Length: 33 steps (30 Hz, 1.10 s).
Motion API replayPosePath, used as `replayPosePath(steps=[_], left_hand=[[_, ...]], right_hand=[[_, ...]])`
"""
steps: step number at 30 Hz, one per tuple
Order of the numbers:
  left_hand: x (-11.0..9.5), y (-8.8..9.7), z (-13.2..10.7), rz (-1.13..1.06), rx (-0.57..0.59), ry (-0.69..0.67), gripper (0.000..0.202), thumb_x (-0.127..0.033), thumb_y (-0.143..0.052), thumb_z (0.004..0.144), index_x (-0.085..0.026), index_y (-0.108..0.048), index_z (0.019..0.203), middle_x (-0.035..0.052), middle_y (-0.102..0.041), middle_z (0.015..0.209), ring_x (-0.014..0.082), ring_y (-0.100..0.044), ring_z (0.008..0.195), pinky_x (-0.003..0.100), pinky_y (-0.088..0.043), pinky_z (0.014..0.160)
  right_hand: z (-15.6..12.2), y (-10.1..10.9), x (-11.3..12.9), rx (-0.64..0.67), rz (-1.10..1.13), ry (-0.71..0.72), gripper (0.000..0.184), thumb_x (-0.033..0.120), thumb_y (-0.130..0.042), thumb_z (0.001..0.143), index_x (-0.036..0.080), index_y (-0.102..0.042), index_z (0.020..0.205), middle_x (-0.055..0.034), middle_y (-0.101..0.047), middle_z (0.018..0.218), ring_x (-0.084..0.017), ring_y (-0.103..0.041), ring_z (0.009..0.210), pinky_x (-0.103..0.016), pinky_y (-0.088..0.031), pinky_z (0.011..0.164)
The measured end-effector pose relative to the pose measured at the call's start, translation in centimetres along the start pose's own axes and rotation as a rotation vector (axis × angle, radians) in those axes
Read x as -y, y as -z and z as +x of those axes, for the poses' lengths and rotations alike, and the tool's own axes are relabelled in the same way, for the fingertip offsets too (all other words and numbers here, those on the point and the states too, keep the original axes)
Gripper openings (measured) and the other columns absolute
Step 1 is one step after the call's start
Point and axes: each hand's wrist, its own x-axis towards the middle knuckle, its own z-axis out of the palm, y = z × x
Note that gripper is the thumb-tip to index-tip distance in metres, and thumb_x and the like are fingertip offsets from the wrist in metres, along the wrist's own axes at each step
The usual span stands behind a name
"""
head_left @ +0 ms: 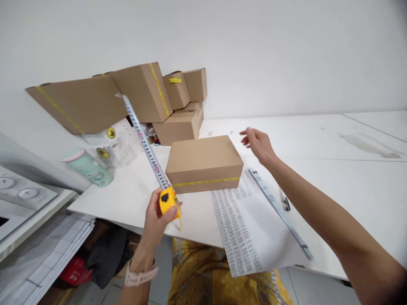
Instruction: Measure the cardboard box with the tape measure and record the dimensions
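Cardboard box (206, 154) and yellow tape measure (170, 202)

Head view. Box: one, closed, near the front edge of the surface (327, 190), yellow strip along its near side. Tape measure: one, gripped in the left hand (154, 220) at that front edge; blade (146, 147) drawn out, slanting toward the back left. Right hand (260, 145): apparently empty, fingers loosely bent, near the box's right end. Printed sheet (237, 231): one, overhanging the front edge. Handling note: accurate reading probably wants the blade straight along a box edge, its end steadied by the right hand.

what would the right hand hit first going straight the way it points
Probably the stacked brown cardboard boxes, though depth is unclear: the right hand might first catch the nearer yellow-striped cardboard box.
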Motion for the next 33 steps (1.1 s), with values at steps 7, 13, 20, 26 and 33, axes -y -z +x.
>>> replayPosePath(steps=[7, 13, 20, 26, 33], left_hand=[[0.9, 2.2, 3.9, -0.069, 0.095, 0.034, 0.063, -0.047, -0.084, 0.069, -0.021, -0.054, 0.117, 0.0086, -0.065, 0.117, 0.0247, -0.075, 0.076, 0.034, -0.063, 0.058], [-4.7, 1.1, 7.4, -0.073, 0.201, -0.103, 0.058, -0.045, -0.084, 0.07, -0.02, -0.057, 0.115, 0.0119, -0.064, 0.129, 0.0243, -0.075, 0.081, 0.028, -0.061, 0.058], [-4.1, -2.0, 2.4, -0.041, 0.148, -0.129, 0.065, -0.041, -0.087, 0.07, -0.025, -0.056, 0.125, 0.0105, -0.059, 0.135, 0.0222, -0.073, 0.082, 0.031, -0.062, 0.064], [0.5, -6.5, -4.8, -0.241, 0.585, 0.241, 0.079, -0.051, -0.089, 0.068, -0.024, -0.056, 0.135, 0.0075, -0.062, 0.106, 0.0226, -0.067, 0.086, 0.029, -0.058, 0.068], [2.4, -6.3, -4.7, -0.294, 0.623, 0.333, 0.071, -0.049, -0.087, 0.07, -0.026, -0.059, 0.131, 0.0058, -0.06, 0.107, 0.0198, -0.064, 0.086, 0.035, -0.057, 0.078]], right_hand=[[-7.3, 1.6, -2.2, 0.345, -0.09, 0.067, 0.067, 0.067, -0.049, 0.093, 0.031, -0.05, 0.149, -0.008, -0.067, 0.113, -0.024, -0.062, 0.093, -0.04, -0.055, 0.082], [-2.4, 1.4, 2.4, 0.111, -0.233, 0.085, 0.048, 0.066, -0.061, 0.086, 0.022, -0.071, 0.103, -0.0047, -0.06, 0.084, -0.022, -0.056, 0.079, -0.041, -0.05, 0.078], [0.0, 0.3, 1.9, 0.08, -0.113, 0.254, 0.031, 0.05, -0.058, 0.09, 0.022, -0.065, 0.102, -0.0112, -0.063, 0.127, -0.026, -0.059, 0.111, -0.043, -0.049, 0.093], [-0.7, 0.0, 2.9, 0.129, -0.349, 0.485, 0.028, 0.027, -0.041, 0.095, 0.022, -0.065, 0.108, -0.0108, -0.071, 0.109, -0.028, -0.06, 0.104, -0.046, -0.046, 0.091], [-0.6, -0.4, 3.4, 0.102, -0.624, 0.642, 0.033, 0.014, -0.033, 0.093, 0.023, -0.06, 0.108, -0.0092, -0.07, 0.101, -0.027, -0.062, 0.095, -0.047, -0.04, 0.094]])
